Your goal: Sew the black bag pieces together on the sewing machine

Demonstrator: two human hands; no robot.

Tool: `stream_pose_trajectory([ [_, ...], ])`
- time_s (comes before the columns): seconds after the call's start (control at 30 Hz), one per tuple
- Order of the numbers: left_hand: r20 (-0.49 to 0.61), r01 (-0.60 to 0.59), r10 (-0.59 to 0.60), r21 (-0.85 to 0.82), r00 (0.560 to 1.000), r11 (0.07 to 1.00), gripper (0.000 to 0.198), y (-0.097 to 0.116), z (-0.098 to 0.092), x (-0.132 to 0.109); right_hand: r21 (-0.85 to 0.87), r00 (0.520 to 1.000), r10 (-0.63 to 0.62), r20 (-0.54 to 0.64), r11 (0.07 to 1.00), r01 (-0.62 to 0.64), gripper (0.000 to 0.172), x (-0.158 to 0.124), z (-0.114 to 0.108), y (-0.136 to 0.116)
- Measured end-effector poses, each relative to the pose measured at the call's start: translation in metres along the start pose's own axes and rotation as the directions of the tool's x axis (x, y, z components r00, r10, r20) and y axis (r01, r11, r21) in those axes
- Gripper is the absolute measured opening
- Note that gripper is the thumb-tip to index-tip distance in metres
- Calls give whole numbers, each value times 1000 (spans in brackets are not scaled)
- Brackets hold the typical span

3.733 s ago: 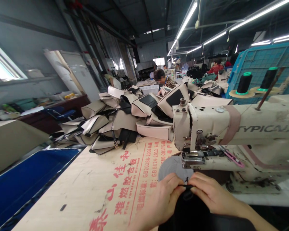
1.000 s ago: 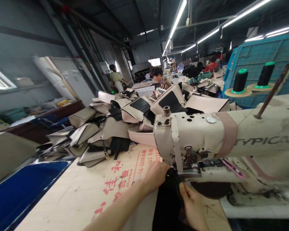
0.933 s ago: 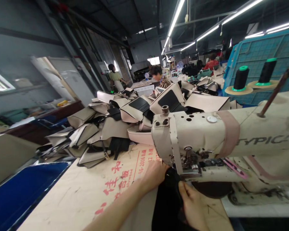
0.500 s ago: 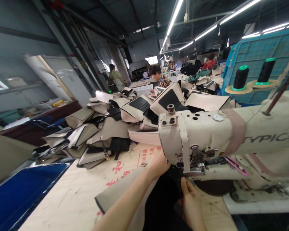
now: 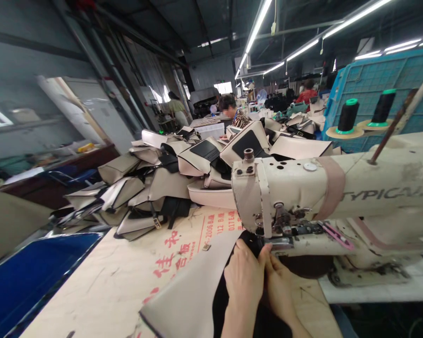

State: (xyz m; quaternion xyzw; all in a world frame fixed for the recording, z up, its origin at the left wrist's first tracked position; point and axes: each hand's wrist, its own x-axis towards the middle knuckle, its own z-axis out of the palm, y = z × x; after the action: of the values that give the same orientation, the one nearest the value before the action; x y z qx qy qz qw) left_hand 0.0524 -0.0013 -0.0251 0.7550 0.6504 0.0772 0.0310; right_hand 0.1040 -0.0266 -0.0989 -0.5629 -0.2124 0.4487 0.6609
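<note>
A beige and black bag piece [image 5: 192, 286] lies across the plywood at the front of the sewing machine [image 5: 285, 188]. Its black part runs up under the machine's needle area. My left hand [image 5: 245, 270] is closed on the black material just left of the presser foot, knuckles up. Close beside it, my right hand [image 5: 277, 277] pinches the edge of the same piece below the machine arm's end. The fingertips of both hands nearly meet. Where the needle enters the material is hidden.
Beige and black bags [image 5: 151, 188] are heaped behind the plywood table [image 5: 102, 277]. A small metal tag-like bit [image 5: 207, 247] lies on the wood. Black thread spools [image 5: 348, 116] stand at the right by a blue crate [image 5: 384, 84]. A blue bin [image 5: 38, 277] sits at left; co-workers are farther back.
My left hand has drawn back from behind the machine head towards me, beside my right hand. The beige panel now lies flatter and more in view. The camera view has shifted slightly.
</note>
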Motion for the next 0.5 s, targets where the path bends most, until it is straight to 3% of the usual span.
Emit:
stream_pose_trajectory([
  [0.1,-16,28,-27,76,999,997,52,3,-3,3,21,998,58,35,998,-59,51,1,-1,-1],
  [0.33,-2,59,-59,71,998,996,56,8,7,4,114,996,89,30,989,-92,49,3,2,4],
  [0.4,7,66,-66,3,998,998,49,5,11,6,130,994,94,58,986,-101,46,2,2,2],
  [0.5,41,46,-37,-242,998,969,41,-4,16,8,106,994,86,65,990,-93,41,3,0,-3],
])
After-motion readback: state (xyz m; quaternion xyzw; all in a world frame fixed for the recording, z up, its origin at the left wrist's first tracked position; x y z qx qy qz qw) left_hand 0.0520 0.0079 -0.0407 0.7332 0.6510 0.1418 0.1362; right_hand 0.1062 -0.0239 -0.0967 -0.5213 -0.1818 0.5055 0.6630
